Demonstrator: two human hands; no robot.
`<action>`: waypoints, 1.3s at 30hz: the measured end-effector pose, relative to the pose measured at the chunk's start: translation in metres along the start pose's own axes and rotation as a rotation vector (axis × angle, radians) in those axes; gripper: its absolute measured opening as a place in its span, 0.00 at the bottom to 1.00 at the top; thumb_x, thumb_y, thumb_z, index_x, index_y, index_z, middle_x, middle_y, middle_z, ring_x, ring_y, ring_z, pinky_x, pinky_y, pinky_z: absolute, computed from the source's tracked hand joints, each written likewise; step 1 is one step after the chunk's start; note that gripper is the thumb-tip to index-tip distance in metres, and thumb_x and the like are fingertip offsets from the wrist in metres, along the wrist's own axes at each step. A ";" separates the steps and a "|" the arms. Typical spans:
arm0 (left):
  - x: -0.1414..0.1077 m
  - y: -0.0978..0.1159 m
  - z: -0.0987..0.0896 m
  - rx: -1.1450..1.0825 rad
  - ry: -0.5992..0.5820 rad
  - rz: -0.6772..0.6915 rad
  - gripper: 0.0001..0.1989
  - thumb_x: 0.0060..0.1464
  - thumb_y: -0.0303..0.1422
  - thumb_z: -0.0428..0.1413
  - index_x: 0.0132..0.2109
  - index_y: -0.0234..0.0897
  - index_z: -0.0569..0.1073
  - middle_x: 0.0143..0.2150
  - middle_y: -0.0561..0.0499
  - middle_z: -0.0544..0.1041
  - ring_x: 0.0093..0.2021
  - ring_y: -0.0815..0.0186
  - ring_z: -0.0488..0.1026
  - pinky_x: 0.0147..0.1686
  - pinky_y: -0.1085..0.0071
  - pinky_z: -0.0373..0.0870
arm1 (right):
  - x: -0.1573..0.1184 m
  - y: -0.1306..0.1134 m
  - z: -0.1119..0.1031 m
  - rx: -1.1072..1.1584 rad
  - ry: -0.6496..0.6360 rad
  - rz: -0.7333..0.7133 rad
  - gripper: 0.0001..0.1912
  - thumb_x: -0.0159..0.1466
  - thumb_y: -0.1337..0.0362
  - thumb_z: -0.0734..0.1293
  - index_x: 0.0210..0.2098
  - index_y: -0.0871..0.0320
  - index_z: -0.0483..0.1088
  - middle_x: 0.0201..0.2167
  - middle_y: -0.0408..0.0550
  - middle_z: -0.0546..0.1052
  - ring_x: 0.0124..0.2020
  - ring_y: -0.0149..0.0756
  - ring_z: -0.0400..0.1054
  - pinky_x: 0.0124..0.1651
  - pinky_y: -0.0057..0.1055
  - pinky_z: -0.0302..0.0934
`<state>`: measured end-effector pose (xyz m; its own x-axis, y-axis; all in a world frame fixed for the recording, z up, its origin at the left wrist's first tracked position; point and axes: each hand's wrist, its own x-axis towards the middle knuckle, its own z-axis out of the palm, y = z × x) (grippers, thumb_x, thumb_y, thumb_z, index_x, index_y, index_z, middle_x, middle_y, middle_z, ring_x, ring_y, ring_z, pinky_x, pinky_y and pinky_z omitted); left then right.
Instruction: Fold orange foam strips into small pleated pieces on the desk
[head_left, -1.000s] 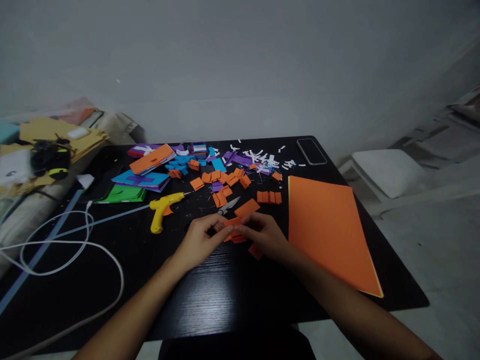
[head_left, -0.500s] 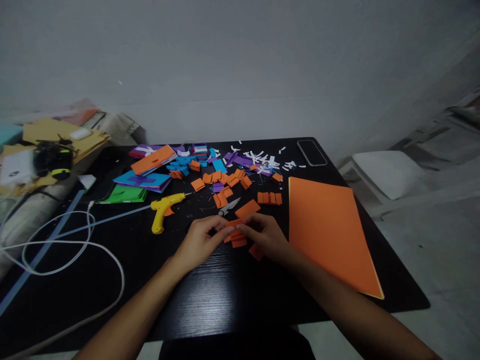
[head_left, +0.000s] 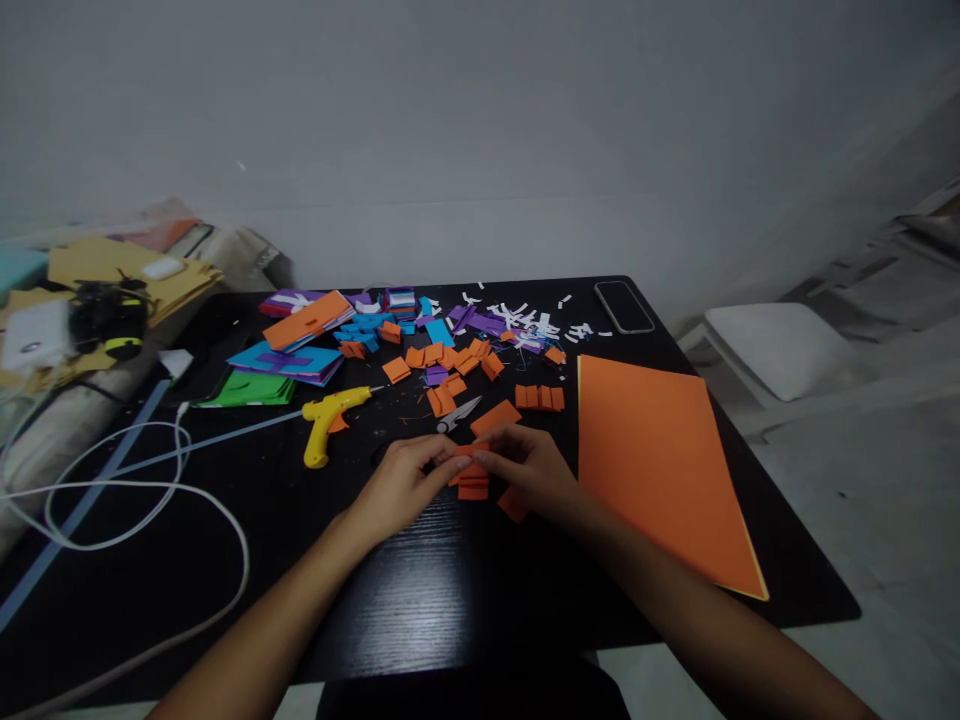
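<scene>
Between the fingertips of both hands is a folded orange paper strip [head_left: 472,483], its creased end hanging toward me. My left hand [head_left: 409,475] pinches its left side, thumb toward the middle. From the right, my right hand [head_left: 529,465] pinches the other side, and its fingers hide part of the strip. Just beyond the hands lie a flat orange paper piece [head_left: 495,417] and scissors [head_left: 459,413], whose handles are mostly hidden. Another orange piece [head_left: 514,502] sits under my right hand. A pleated orange strip [head_left: 539,398] rests farther back.
A yellow glue gun [head_left: 326,425] lies left of the hands, near a looped white cable [head_left: 225,505]. Orange sheets [head_left: 664,470] are stacked at right. Behind are folded orange pieces [head_left: 442,400], white scraps [head_left: 529,322], coloured paper bundles [head_left: 285,362] and a phone [head_left: 624,306].
The hanging end of the orange strip has shifted slightly left and now faces me more squarely. Both hands stay nearly in place, still pinching it.
</scene>
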<state>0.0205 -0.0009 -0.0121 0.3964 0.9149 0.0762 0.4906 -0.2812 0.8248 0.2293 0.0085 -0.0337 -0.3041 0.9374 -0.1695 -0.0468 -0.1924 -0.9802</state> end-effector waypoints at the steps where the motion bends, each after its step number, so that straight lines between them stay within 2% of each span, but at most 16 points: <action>1: 0.000 0.000 0.000 0.004 0.004 0.004 0.18 0.67 0.41 0.55 0.31 0.36 0.73 0.27 0.55 0.72 0.28 0.70 0.68 0.30 0.75 0.61 | 0.000 0.000 -0.001 -0.015 0.006 -0.001 0.18 0.55 0.50 0.78 0.36 0.57 0.78 0.33 0.46 0.82 0.35 0.39 0.77 0.43 0.37 0.70; 7: 0.000 0.000 0.004 0.016 0.026 0.017 0.16 0.68 0.41 0.54 0.33 0.36 0.75 0.28 0.54 0.73 0.29 0.69 0.69 0.31 0.74 0.63 | 0.001 0.000 -0.002 -0.020 0.015 -0.003 0.19 0.55 0.50 0.78 0.37 0.57 0.78 0.32 0.46 0.82 0.34 0.38 0.77 0.42 0.36 0.71; 13: 0.000 -0.002 0.002 0.042 -0.009 0.016 0.16 0.69 0.39 0.53 0.33 0.36 0.74 0.30 0.53 0.75 0.31 0.68 0.72 0.33 0.73 0.65 | 0.001 -0.001 -0.002 0.005 -0.020 0.036 0.19 0.53 0.51 0.79 0.37 0.57 0.77 0.34 0.46 0.82 0.36 0.39 0.77 0.43 0.36 0.71; 19: 0.001 -0.001 0.001 0.021 -0.005 0.012 0.17 0.69 0.41 0.52 0.35 0.37 0.76 0.30 0.53 0.75 0.31 0.67 0.72 0.33 0.73 0.65 | 0.002 0.001 -0.002 0.004 0.018 0.031 0.18 0.52 0.52 0.80 0.35 0.57 0.77 0.32 0.45 0.82 0.35 0.39 0.78 0.43 0.37 0.72; 23: 0.001 0.001 0.001 0.049 -0.006 0.020 0.17 0.69 0.39 0.52 0.32 0.36 0.74 0.28 0.54 0.73 0.30 0.68 0.71 0.33 0.73 0.64 | 0.003 0.002 -0.001 0.021 0.031 0.034 0.18 0.51 0.52 0.80 0.34 0.57 0.77 0.32 0.45 0.83 0.36 0.40 0.78 0.43 0.37 0.72; 31: 0.001 0.001 0.000 0.057 -0.016 -0.003 0.17 0.69 0.40 0.52 0.34 0.36 0.75 0.30 0.53 0.75 0.31 0.67 0.72 0.33 0.71 0.64 | 0.002 0.000 -0.002 0.025 -0.017 0.059 0.18 0.51 0.54 0.80 0.36 0.57 0.78 0.33 0.45 0.83 0.35 0.39 0.79 0.44 0.37 0.72; 35: 0.001 0.000 0.000 -0.027 -0.015 -0.054 0.19 0.71 0.43 0.48 0.38 0.36 0.75 0.29 0.54 0.73 0.31 0.67 0.70 0.33 0.71 0.63 | 0.003 0.001 -0.001 0.060 0.043 0.047 0.16 0.50 0.57 0.81 0.35 0.56 0.78 0.31 0.44 0.82 0.33 0.37 0.77 0.41 0.35 0.71; 39: 0.001 0.001 0.000 -0.161 -0.068 -0.085 0.17 0.70 0.45 0.49 0.48 0.37 0.74 0.35 0.53 0.75 0.35 0.65 0.71 0.34 0.71 0.64 | 0.002 -0.001 -0.001 0.132 0.102 0.039 0.13 0.52 0.60 0.80 0.34 0.55 0.77 0.28 0.41 0.81 0.31 0.34 0.76 0.39 0.31 0.69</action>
